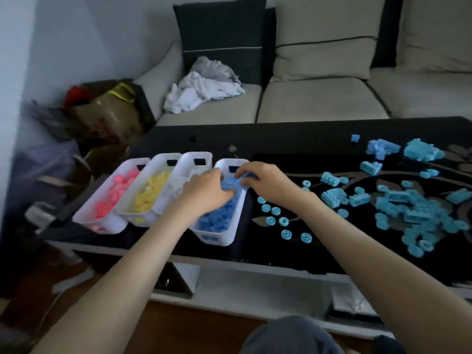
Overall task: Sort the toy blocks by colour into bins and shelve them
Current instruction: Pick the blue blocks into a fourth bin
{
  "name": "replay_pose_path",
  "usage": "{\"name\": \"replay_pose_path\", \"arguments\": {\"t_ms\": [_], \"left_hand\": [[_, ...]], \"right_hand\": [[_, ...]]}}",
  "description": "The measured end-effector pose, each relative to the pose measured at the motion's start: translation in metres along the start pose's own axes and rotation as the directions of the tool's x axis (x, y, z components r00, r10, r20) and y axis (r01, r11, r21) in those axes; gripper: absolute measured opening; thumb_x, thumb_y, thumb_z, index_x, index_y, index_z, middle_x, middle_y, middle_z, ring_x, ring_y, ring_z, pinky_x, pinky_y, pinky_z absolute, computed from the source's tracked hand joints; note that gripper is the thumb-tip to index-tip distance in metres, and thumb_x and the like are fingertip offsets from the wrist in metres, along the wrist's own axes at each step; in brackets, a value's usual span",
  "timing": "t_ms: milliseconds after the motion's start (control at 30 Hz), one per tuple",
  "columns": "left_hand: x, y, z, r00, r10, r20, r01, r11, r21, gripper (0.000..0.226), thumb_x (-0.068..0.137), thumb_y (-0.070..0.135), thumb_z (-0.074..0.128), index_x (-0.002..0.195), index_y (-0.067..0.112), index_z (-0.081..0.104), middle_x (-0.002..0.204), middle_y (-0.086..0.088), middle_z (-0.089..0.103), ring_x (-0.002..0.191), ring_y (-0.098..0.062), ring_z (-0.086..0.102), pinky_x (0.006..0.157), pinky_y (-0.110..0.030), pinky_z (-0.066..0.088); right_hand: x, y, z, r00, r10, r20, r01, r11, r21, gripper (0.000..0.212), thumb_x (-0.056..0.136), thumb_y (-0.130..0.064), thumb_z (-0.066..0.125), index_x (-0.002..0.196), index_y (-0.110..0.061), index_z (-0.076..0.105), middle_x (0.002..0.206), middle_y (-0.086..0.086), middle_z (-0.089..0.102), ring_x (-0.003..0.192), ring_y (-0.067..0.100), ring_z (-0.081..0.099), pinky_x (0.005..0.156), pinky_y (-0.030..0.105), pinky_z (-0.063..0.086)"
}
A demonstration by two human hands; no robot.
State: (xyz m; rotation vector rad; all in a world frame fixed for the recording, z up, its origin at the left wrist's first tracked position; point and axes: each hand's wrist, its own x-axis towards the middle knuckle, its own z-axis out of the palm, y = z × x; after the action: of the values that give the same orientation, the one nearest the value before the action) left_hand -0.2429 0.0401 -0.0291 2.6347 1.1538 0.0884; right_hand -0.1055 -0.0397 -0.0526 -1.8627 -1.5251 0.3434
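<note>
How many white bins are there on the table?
4, in a row at the table's left end: the pink-block bin, the yellow-block bin, the third bin partly behind the left hand, and the blue-block bin under the right hand.

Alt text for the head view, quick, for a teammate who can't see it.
The left hand and right hand are at the blue-block bin, rightmost of four white bins on a dark table; the others hold pink blocks, yellow blocks and whitish pieces. Loose blue blocks lie scattered to its right.
</note>
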Motion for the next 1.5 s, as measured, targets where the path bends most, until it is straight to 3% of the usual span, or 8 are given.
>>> {"name": "replay_pose_path", "arguments": {"t_ms": [100, 200, 400, 800, 1067, 1200, 1333, 1500], "left_hand": [[-0.016, -0.026, 0.008, 1.0, -0.01, 0.017, 0.01, 1.0, 0.002, 0.053, 0.087, 0.042, 0.059, 0.131, 0.015, 0.044, 0.128, -0.005, 0.054, 0.116, -0.025, 0.051, 0.09, -0.034, 0.043], [-0.027, -0.035, 0.016, 0.999, 0.051, 0.019, -0.052, 0.997, 0.049, 0.058, 0.087, 0.044, 0.057, 0.137, 0.02, 0.039, 0.134, -0.003, 0.049, 0.125, -0.025, 0.041, 0.099, -0.04, 0.037], [-0.029, -0.04, 0.015, 0.985, 0.152, 0.087, -0.16, 0.983, 0.092, 0.06, 0.092, 0.043, 0.051, 0.146, 0.031, 0.028, 0.152, 0.007, 0.03, 0.14, -0.02, 0.02, 0.11, -0.042, 0.018], [-0.02, -0.058, 0.023, 0.959, 0.231, 0.163, -0.244, 0.968, 0.063, 0.067, 0.089, 0.044, 0.055, 0.147, 0.042, 0.021, 0.159, 0.013, 0.009, 0.146, -0.016, -0.001, 0.117, -0.046, 0.004], [-0.016, -0.054, 0.023, 0.974, 0.202, 0.103, -0.212, 0.973, 0.092, 0.063, 0.09, 0.051, 0.05, 0.146, 0.036, 0.025, 0.155, 0.011, 0.023, 0.144, -0.017, 0.007, 0.116, -0.046, 0.005], [-0.007, -0.046, 0.025, 0.981, 0.158, 0.111, -0.179, 0.962, 0.205, 0.06, 0.094, 0.06, 0.033, 0.148, 0.038, 0.02, 0.158, 0.009, 0.014, 0.146, -0.018, 0.002, 0.115, -0.048, -0.002], [0.007, -0.036, 0.022, 0.987, 0.112, 0.114, -0.132, 0.974, 0.186, 0.051, 0.098, 0.052, 0.024, 0.146, 0.034, 0.03, 0.157, 0.008, 0.017, 0.145, -0.016, 0.003, 0.115, -0.048, -0.005], [0.021, -0.01, 0.011, 0.973, 0.165, -0.164, -0.152, 0.985, 0.086, 0.039, 0.1, 0.032, 0.031, 0.135, 0.028, 0.046, 0.146, 0.009, 0.038, 0.138, -0.013, 0.026, 0.113, -0.038, 0.01]], "right_hand": [[0.001, -0.017, 0.024, 0.993, -0.004, 0.115, 0.007, 1.0, -0.026, 0.025, 0.092, -0.011, 0.053, 0.116, -0.013, 0.06, 0.103, 0.001, 0.056, 0.091, 0.016, 0.054, 0.072, 0.02, 0.04], [0.003, -0.019, 0.037, 0.986, 0.026, 0.162, -0.008, 0.994, -0.113, 0.031, 0.091, -0.013, 0.053, 0.121, -0.017, 0.056, 0.118, 0.002, 0.054, 0.104, 0.019, 0.053, 0.084, 0.025, 0.042], [0.01, -0.021, 0.034, 0.987, 0.102, 0.126, -0.076, 0.978, -0.194, 0.047, 0.089, -0.011, 0.053, 0.134, -0.016, 0.041, 0.132, 0.005, 0.048, 0.115, 0.026, 0.049, 0.1, 0.042, 0.038], [0.028, -0.002, 0.04, 0.991, 0.136, -0.017, -0.135, 0.95, -0.28, 0.06, 0.087, -0.018, 0.057, 0.141, -0.019, 0.031, 0.143, 0.003, 0.036, 0.123, 0.023, 0.045, 0.103, 0.038, 0.028], [0.034, 0.002, 0.04, 0.981, 0.157, -0.114, -0.19, 0.897, -0.399, 0.029, 0.086, -0.036, 0.063, 0.104, -0.014, 0.057, 0.116, 0.005, 0.043, 0.112, 0.023, 0.038, 0.092, 0.035, 0.032], [0.035, 0.002, 0.039, 0.988, 0.148, -0.032, -0.147, 0.881, -0.449, 0.027, 0.091, -0.038, 0.052, 0.116, -0.027, 0.058, 0.123, 0.0, 0.043, 0.115, 0.021, 0.035, 0.092, 0.034, 0.027], [0.028, 0.005, 0.032, 0.988, 0.148, 0.051, -0.112, 0.897, -0.428, 0.044, 0.095, -0.037, 0.043, 0.138, -0.03, 0.041, 0.139, -0.001, 0.038, 0.124, 0.023, 0.032, 0.101, 0.038, 0.026], [0.015, 0.012, 0.006, 0.996, 0.08, 0.049, -0.065, 0.966, -0.249, 0.046, 0.096, -0.027, 0.048, 0.14, -0.02, 0.039, 0.14, 0.002, 0.04, 0.131, 0.021, 0.032, 0.107, 0.037, 0.029]]}}
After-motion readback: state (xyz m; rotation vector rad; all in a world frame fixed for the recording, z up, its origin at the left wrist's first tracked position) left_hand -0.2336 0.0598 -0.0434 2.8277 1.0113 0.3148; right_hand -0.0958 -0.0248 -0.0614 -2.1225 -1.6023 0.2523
